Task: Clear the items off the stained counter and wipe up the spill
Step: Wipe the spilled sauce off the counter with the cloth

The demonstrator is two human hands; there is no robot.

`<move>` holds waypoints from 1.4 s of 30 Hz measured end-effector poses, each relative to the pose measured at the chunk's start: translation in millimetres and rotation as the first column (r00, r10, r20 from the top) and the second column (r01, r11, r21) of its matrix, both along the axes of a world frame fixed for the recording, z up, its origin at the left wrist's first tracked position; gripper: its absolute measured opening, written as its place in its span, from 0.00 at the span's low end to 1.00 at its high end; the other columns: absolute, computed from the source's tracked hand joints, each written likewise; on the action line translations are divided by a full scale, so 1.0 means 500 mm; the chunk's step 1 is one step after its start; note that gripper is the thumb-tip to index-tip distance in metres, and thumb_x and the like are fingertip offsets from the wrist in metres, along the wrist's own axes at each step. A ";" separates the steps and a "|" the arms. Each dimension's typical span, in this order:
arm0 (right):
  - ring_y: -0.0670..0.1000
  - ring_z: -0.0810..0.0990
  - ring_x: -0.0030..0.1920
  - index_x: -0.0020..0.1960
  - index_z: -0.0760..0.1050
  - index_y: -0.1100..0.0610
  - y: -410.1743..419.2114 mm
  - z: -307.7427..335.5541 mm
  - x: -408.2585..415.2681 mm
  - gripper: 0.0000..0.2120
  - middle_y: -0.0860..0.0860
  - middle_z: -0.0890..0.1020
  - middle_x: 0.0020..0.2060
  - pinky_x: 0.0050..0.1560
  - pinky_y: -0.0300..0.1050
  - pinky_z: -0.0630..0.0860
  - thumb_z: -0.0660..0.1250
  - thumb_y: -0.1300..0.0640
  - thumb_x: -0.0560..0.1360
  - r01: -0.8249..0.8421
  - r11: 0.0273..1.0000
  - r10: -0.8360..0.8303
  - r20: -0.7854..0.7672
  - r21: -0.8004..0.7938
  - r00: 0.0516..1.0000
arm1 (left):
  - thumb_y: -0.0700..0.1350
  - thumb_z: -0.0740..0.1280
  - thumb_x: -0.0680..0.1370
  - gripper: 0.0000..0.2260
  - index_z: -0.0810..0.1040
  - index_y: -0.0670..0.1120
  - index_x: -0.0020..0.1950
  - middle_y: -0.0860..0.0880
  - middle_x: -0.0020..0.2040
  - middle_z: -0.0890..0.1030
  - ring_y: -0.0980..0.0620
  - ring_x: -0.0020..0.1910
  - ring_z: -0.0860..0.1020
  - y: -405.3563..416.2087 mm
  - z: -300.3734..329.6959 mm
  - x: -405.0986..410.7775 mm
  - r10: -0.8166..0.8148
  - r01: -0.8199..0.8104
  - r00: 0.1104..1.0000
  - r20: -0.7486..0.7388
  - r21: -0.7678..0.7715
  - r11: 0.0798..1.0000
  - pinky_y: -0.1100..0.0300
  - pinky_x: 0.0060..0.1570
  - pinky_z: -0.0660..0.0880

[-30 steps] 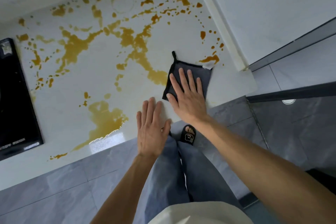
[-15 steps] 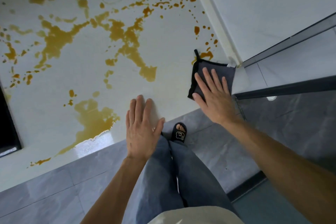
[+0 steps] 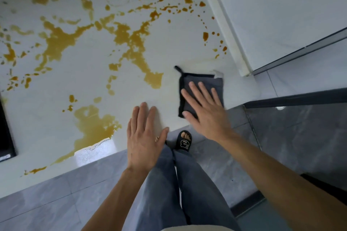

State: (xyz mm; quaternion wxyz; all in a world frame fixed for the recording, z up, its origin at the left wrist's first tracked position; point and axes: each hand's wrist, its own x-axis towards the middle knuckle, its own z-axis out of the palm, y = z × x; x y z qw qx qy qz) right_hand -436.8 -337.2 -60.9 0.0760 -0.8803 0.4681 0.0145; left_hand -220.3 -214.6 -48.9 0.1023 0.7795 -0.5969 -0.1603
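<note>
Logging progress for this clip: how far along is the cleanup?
Done: no loose items show on the white counter. In hand: the right hand presses a grey cloth flat; the left hand rests beside it. Left: nearly all the amber spill.

the right hand [image 3: 206, 112] presses flat, fingers spread, on a dark grey cloth [image 3: 201, 88] near the white counter's [image 3: 178, 47] front edge. left of the cloth, the left hand [image 3: 144, 137] lies open on the counter. amber spill [image 3: 131, 37] spreads beyond the cloth.
</note>
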 end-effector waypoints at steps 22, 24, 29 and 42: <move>0.58 0.48 0.84 0.84 0.53 0.49 -0.017 -0.002 0.157 0.32 0.53 0.52 0.84 0.81 0.64 0.50 0.50 0.38 0.84 0.072 0.997 -0.073 0.044 0.032 0.996 | 0.60 0.65 0.82 0.32 0.66 0.46 0.82 0.44 0.85 0.58 0.43 0.86 0.53 0.004 -0.004 -0.002 0.000 0.000 1.000 0.003 0.007 1.000 0.43 0.81 0.60; 0.57 0.50 0.84 0.84 0.55 0.48 -0.066 -0.002 0.212 0.32 0.52 0.55 0.84 0.80 0.63 0.50 0.51 0.37 0.84 -0.033 0.999 0.032 0.065 0.020 0.997 | 0.60 0.64 0.82 0.32 0.65 0.46 0.82 0.44 0.85 0.58 0.43 0.86 0.53 0.005 -0.007 -0.003 -0.001 0.001 1.000 0.008 -0.001 1.000 0.42 0.80 0.60; 0.54 0.52 0.84 0.84 0.55 0.45 -0.223 0.000 0.270 0.31 0.49 0.56 0.84 0.81 0.60 0.50 0.49 0.36 0.84 -0.060 0.998 0.060 0.048 -0.003 0.997 | 0.60 0.63 0.82 0.32 0.63 0.47 0.83 0.45 0.86 0.56 0.43 0.86 0.52 0.007 -0.016 -0.004 0.002 -0.002 1.000 0.028 0.003 1.000 0.43 0.80 0.60; 0.55 0.52 0.84 0.83 0.57 0.44 -0.121 0.000 0.328 0.28 0.49 0.56 0.83 0.81 0.61 0.50 0.50 0.39 0.85 -0.172 0.985 0.170 0.075 0.011 0.983 | 0.61 0.61 0.83 0.32 0.62 0.48 0.83 0.46 0.86 0.54 0.44 0.86 0.51 0.012 -0.026 -0.005 0.003 -0.004 1.000 0.025 0.003 1.000 0.47 0.82 0.52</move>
